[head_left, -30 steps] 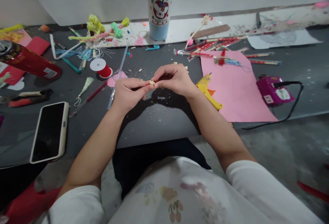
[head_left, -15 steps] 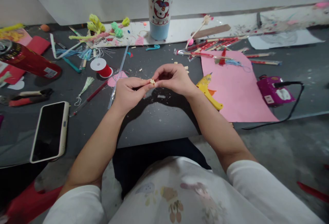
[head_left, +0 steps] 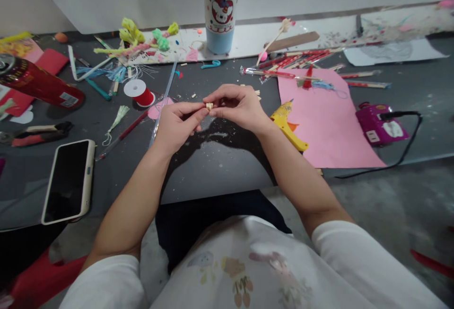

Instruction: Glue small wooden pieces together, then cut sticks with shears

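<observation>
Between my two hands, above the dark tabletop [head_left: 220, 172], is a small cluster of pale wooden pieces [head_left: 209, 106]. My left hand [head_left: 177, 124] pinches it from the left with thumb and forefinger. From the right, my right hand [head_left: 237, 105] grips it with thumb and fingertips. Fingers cover part of the cluster, so its full shape cannot be made out. Small pale wooden bits [head_left: 257, 94] lie just behind my right hand. A yellow hot glue gun [head_left: 288, 129] rests to the right of my right wrist.
A spool of red thread [head_left: 142, 95], a clear stick [head_left: 166, 92] and a phone [head_left: 69, 181] lie to the left. Pink paper [head_left: 326, 129], wrapped chopsticks [head_left: 298, 63] and a purple box with a cable [head_left: 381, 124] are at right. A tumbler [head_left: 220, 15] stands behind.
Both hands have risen slightly away from me with the cluster, and the grips have shifted a little on it. More of my left hand's lower fingers shows.
</observation>
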`<action>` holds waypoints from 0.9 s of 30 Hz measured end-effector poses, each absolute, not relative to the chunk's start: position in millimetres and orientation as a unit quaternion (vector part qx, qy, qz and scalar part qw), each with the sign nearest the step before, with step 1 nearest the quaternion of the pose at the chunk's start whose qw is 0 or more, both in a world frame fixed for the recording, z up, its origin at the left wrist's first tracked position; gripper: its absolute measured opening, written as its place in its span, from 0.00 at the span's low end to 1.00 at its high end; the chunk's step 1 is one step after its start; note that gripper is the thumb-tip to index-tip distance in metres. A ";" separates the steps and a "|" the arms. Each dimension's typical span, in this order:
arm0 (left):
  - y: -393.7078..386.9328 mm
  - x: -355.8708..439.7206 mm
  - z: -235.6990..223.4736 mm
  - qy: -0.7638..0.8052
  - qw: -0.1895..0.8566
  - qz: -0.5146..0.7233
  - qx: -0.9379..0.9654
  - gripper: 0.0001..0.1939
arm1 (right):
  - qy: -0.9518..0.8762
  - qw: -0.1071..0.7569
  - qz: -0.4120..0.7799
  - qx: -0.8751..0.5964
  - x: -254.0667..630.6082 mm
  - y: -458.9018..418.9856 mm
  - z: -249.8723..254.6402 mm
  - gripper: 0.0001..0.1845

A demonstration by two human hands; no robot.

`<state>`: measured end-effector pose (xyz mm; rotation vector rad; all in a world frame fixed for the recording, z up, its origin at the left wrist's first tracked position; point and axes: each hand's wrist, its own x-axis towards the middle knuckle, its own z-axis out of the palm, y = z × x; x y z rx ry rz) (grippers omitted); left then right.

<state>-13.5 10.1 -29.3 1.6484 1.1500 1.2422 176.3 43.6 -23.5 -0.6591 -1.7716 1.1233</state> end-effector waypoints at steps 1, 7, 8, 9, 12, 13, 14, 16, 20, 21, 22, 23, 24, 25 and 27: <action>10.7 -13.5 -29.7 0.452 0.389 0.485 0.639 0.12 | -0.722 0.454 0.449 -0.267 176.6 43.7 -23.1 0.20; 10.0 -8.3 -18.3 0.465 0.484 0.490 0.557 0.20 | -0.738 0.447 0.440 -0.247 176.8 44.2 -25.2 0.15; 9.5 -7.2 -15.0 0.470 0.505 0.493 0.531 0.19 | -0.742 0.445 0.443 -0.236 176.6 44.3 -26.0 0.14; 9.0 -6.3 -11.9 0.474 0.526 0.495 0.503 0.18 | -0.745 0.442 0.447 -0.224 176.3 44.3 -26.8 0.14; 8.8 -5.3 -5.1 0.486 0.571 0.505 0.429 0.15 | -0.746 0.425 0.473 -0.200 174.9 43.0 -27.8 0.13; 9.2 -5.6 -4.1 0.486 0.579 0.511 0.410 0.15 | -0.743 0.416 0.485 -0.200 174.3 42.2 -27.6 0.13; 9.8 -6.2 -3.6 0.481 0.586 0.518 0.396 0.14 | -0.738 0.406 0.498 -0.204 173.6 41.2 -27.2 0.13; 11.5 -8.0 -4.0 0.463 0.595 0.540 0.374 0.13 | -0.725 0.392 0.524 -0.215 172.4 39.2 -26.0 0.13; 15.3 -12.0 -5.2 0.443 0.564 0.603 0.350 0.10 | -0.697 0.391 0.556 -0.228 171.0 36.9 -24.4 0.13; 16.1 -12.9 -4.8 0.446 0.549 0.618 0.343 0.09 | -0.694 0.393 0.558 -0.230 170.9 37.0 -24.4 0.14; 16.7 -13.7 -4.1 0.452 0.536 0.630 0.335 0.09 | -0.693 0.394 0.557 -0.233 170.9 37.2 -24.6 0.14; 17.2 -14.4 -3.3 0.460 0.526 0.638 0.324 0.09 | -0.693 0.396 0.554 -0.236 171.0 37.7 -24.9 0.14; 17.6 -15.2 -2.3 0.471 0.516 0.643 0.313 0.10 | -0.696 0.397 0.548 -0.240 171.2 38.2 -25.3 0.14; 18.1 -16.0 -1.4 0.481 0.506 0.649 0.302 0.11 | -0.698 0.399 0.542 -0.244 171.4 38.7 -25.8 0.14; 18.9 -17.7 0.0 0.502 0.482 0.657 0.288 0.13 | -0.703 0.404 0.531 -0.248 171.9 39.7 -26.7 0.14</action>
